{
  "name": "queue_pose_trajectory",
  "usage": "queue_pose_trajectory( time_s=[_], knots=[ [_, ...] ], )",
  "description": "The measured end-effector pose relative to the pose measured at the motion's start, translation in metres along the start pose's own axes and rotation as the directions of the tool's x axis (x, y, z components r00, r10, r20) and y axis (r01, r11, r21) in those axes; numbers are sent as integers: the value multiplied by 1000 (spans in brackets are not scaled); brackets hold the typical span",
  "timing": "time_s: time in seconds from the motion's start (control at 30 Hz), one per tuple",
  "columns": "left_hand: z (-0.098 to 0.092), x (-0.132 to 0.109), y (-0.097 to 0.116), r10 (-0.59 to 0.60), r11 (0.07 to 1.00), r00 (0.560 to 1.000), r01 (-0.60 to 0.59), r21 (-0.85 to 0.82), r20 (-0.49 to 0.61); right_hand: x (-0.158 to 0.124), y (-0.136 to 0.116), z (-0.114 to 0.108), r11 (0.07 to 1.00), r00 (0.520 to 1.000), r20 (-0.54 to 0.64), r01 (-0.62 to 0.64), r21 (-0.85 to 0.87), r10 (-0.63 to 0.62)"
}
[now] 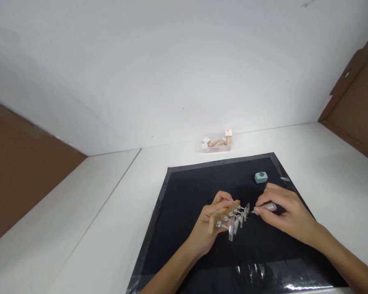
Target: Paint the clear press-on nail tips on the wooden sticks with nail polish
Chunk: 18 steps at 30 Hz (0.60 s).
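Observation:
My left hand (pixel 207 228) is closed around a wooden strip (pixel 216 219). Along the strip, several silver metal holders carry clear nail tips (pixel 231 229) that point to the right. My right hand (pixel 283 210) pinches a small brush by its silver-grey handle (pixel 269 207). The thin end of the brush is at the far nail tip (pixel 247 208); whether it touches cannot be made out. Beyond my right hand stands a small teal bottle (pixel 260 177) with a dark round opening on top.
Both hands are over a black mat (pixel 184 192) with taped edges on a white table (pixel 107 216). A clear tray (pixel 216 149) by the wall holds several white square pieces with tan handles. A small clear sliver (pixel 285 179) lies at the mat's right edge. Brown panels flank the table.

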<state>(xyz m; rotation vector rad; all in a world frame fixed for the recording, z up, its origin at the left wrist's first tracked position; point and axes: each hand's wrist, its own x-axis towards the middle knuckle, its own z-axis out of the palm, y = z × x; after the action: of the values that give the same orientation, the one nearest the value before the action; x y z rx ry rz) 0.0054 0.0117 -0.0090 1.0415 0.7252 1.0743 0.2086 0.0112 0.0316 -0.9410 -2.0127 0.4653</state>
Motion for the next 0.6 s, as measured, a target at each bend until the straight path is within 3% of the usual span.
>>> queue_pose_trajectory(
  time_s=[0.3,0.5,0.6],
  knots=[
    [-4,-4,-2,-24,998,1000,25,-52,16,-5,4,3,995,978,-193,-91,-44,81],
    [2,-1,4,-86,995,996,85,-47,-26,0,-1,-2,1000,1000,-12,-8,29,9],
    [5,0,6,-107,994,994,106,-40,-25,1,-1,-2,1000,1000,-1,22,-4,-22]
  ],
)
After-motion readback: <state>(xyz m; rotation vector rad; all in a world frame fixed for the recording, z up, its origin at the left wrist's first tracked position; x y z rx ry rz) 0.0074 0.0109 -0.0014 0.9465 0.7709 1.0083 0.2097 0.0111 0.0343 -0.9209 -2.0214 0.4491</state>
